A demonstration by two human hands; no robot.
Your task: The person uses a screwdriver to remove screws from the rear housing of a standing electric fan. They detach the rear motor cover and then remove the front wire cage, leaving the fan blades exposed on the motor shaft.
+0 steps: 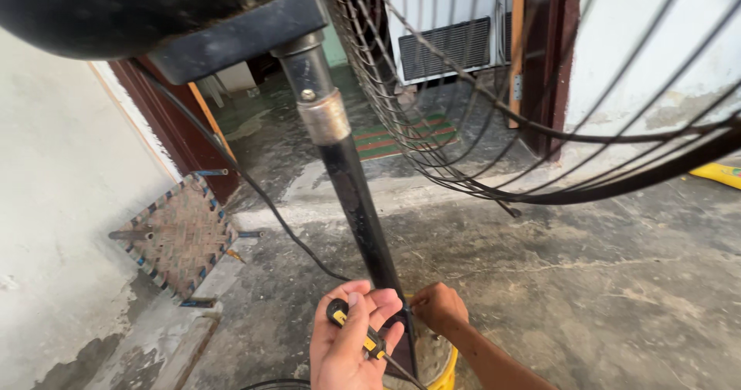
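A rough, cracked concrete floor point(602, 282) runs to a doorway with dark red frames; a woven stool point(179, 237) lies tipped against the white wall. Low in view, the left hand point(351, 344) is curled around a black-and-yellow screwdriver point(363, 336), palm up, beside the black metal fan pole point(363, 212). The right hand point(438, 307) pinches closed at the pole's base above a yellow rim point(446, 368). The wire fan guard point(494, 128) hangs overhead.

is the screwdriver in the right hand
No, the left hand grips the black-and-yellow screwdriver, while the right hand rests against the base of the black fan pole.
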